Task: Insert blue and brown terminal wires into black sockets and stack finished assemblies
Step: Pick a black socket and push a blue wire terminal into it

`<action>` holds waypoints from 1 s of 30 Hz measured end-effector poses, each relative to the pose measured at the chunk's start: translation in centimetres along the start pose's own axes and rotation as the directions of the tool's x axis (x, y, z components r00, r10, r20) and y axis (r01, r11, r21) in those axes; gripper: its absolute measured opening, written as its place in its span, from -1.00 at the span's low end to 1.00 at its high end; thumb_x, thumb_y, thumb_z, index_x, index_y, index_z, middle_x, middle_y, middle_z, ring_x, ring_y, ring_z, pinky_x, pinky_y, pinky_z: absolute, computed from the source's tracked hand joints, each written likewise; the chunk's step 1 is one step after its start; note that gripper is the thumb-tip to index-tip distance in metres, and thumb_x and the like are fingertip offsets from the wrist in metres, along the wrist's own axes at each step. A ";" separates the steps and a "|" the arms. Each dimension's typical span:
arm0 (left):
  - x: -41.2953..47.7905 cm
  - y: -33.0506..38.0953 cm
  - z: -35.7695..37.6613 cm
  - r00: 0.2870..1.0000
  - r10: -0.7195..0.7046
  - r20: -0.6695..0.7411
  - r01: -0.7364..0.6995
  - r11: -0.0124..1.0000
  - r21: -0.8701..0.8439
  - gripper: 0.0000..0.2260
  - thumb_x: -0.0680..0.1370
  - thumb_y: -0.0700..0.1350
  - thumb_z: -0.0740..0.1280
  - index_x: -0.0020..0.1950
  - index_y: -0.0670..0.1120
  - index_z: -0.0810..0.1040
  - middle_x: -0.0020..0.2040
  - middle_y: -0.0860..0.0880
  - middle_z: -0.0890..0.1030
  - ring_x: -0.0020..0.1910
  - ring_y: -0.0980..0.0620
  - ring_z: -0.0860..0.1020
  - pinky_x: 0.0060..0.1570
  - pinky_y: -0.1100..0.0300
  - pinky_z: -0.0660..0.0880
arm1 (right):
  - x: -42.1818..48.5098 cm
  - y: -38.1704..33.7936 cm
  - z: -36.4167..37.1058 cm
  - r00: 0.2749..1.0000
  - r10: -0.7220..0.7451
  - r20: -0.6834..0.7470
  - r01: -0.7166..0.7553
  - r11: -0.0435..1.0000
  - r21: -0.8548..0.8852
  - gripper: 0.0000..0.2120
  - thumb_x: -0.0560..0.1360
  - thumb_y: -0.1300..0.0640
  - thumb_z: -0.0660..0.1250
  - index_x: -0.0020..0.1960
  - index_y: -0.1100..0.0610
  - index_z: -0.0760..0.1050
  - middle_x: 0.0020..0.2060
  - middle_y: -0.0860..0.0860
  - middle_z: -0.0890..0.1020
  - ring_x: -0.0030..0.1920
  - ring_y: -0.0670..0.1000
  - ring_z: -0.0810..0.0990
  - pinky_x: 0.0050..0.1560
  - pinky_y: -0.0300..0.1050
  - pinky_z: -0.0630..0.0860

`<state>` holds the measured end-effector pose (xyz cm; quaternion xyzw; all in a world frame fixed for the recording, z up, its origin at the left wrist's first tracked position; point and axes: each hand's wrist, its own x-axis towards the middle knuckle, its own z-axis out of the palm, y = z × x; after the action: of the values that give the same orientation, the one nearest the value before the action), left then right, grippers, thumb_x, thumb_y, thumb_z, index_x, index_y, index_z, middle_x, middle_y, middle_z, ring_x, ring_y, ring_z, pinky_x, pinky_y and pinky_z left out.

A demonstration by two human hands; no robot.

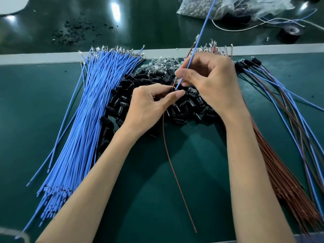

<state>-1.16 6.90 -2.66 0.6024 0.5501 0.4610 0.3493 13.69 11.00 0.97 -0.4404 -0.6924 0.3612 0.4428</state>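
In the head view, our hands meet above the heap of black sockets (121, 100) at the middle of the green mat (192, 172). Our right hand (210, 81) pinches a blue wire (198, 41) between thumb and fingers; the wire rises toward 12 o'clock, and its lower end points down at our left thumb. Our left hand (152, 102) is curled, thumb pressed against fingers, gripping a brown wire (173, 165) that trails from under the palm toward 6 o'clock. We cannot tell whether a socket sits inside that grip.

The loose blue wire bundle (84, 120) fans out at 9 o'clock, touching the sockets. The brown wire bundle (280, 181) lies at 4 o'clock. Finished assemblies (249, 64) rest at 2 o'clock, sockets pointing toward the hands. Clear bulbs (157, 65) lie at 12 o'clock of the sockets. A tape roll (289, 33) and plastic bag (219, 7) sit at 1 o'clock.
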 end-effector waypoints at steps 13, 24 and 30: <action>0.0 -0.2 0.1 1.000 -0.010 0.000 0.010 0.996 -0.084 -0.91 0.48 -0.05 0.45 -0.20 -0.03 0.68 -0.37 0.03 0.59 -0.36 0.21 0.44 -0.31 0.27 0.36 | -0.2 0.5 0.7 0.986 0.156 -0.049 -0.157 0.988 -0.006 -0.80 0.49 0.04 0.42 -0.18 0.17 0.58 -0.32 0.01 0.68 -0.33 0.02 0.66 -0.10 0.10 0.61; 0.0 0.4 -0.2 0.999 -0.033 -0.037 0.020 0.956 -0.293 -0.92 0.52 -0.15 0.39 -0.11 -0.07 0.69 -0.33 0.08 0.66 -0.30 0.13 0.58 -0.29 0.20 0.54 | -1.5 0.2 0.4 0.910 0.302 0.283 -0.297 0.953 -0.060 -0.77 0.39 -0.03 0.51 -0.09 0.07 0.57 -0.26 -0.02 0.70 -0.25 -0.10 0.66 -0.19 -0.22 0.60; 0.0 1.5 -0.2 0.986 -0.151 -0.069 0.103 0.884 -0.456 -0.79 0.43 -0.01 0.42 -0.17 -0.16 0.66 -0.36 -0.01 0.58 -0.44 0.02 0.52 -0.47 0.15 0.54 | -2.9 -0.1 2.9 0.938 0.303 0.172 -0.315 0.948 0.052 -0.80 0.40 0.22 0.51 -0.29 0.05 0.53 -0.36 0.03 0.65 -0.40 -0.09 0.60 -0.18 -0.10 0.59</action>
<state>-0.87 6.64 -1.22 0.4431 0.4836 0.5823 0.4803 11.62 8.00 -0.81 -0.4951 -0.6335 0.4878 0.3400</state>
